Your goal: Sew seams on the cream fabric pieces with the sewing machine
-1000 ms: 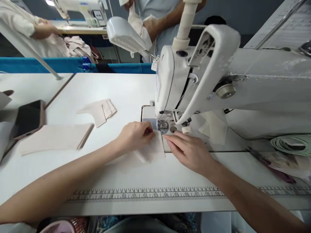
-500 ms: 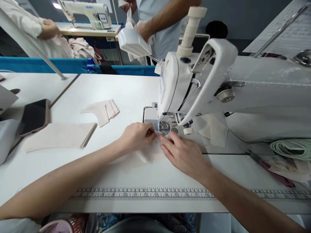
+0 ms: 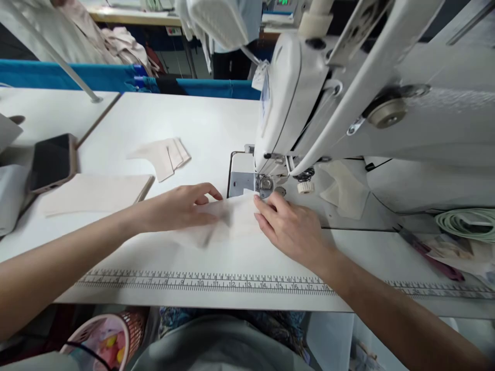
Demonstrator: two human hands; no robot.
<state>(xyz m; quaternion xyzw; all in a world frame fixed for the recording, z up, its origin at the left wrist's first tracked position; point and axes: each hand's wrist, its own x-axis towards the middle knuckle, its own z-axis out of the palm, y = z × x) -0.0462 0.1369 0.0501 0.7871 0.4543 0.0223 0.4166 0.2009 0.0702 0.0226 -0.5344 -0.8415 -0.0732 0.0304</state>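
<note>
Nearest edge: pink round plastic basket (image 3: 112, 337), low left, below the table edge; contents too small to tell.

Printed black measuring scale (image 3: 216, 283) running left to right along the near strip of the white sewing table (image 3: 201, 123).

Left hand (image 3: 180, 208): laid flat, fingers stretched out and close together, palm down on the left part of the pale cream fabric piece (image 3: 228, 219); it presses the cloth and grips nothing. This part of the cloth is blurred.

Right hand (image 3: 292, 226): loosely open, fingers extended toward the far left, fingertips resting on the right far corner of the fabric piece, just beside the metal presser foot (image 3: 265, 184). Nothing is clasped.

Fabric piece: lies flat on the table between the two hands, its far edge reaching the presser foot and the grey needle plate (image 3: 242, 181).

White industrial sewing machine (image 3: 348, 118): fills the right half, head overhanging the plate.

Left, mid-distance: flat rectangular beige cloth panel (image 3: 96, 193); dark smartphone (image 3: 52, 162) further left; small fanned stack of cream cut pieces (image 3: 164, 154) beyond.

Right: coil of pale green tape (image 3: 467, 224); cream fabric scrap (image 3: 346, 190) under the machine arm.

Far: blue table divider (image 3: 96, 77); heap of pinkish garments (image 3: 124, 44) behind it.
</note>
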